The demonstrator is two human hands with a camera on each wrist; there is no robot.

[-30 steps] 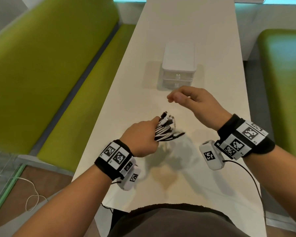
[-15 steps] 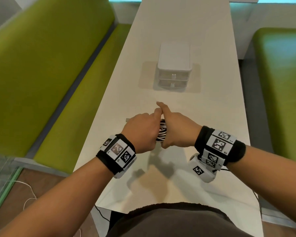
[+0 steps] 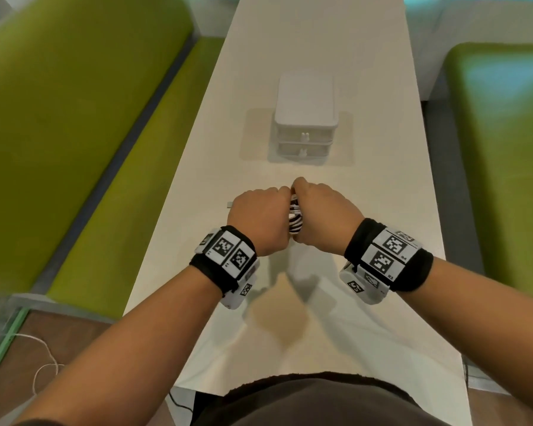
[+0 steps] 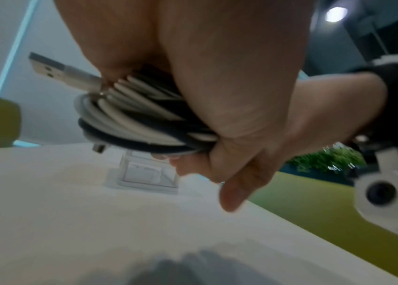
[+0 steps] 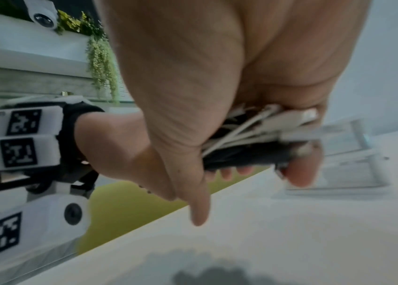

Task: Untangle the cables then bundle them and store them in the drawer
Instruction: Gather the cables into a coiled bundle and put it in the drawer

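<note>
While both hands, left (image 3: 260, 218) and right (image 3: 325, 216), gripped the coiled cables (image 3: 295, 218) above the counter (image 3: 382, 186), I judged untangling done and bundling nearly so. Storing remained: the drawer unit (image 3: 305, 118) beyond stood closed. I could read no brand or label.

Left hand (image 3: 260, 219) and right hand (image 3: 323, 218) side by side, knuckles up, fingers (image 5: 300, 173) curled tight round one cable bundle (image 3: 295, 218)
</note>
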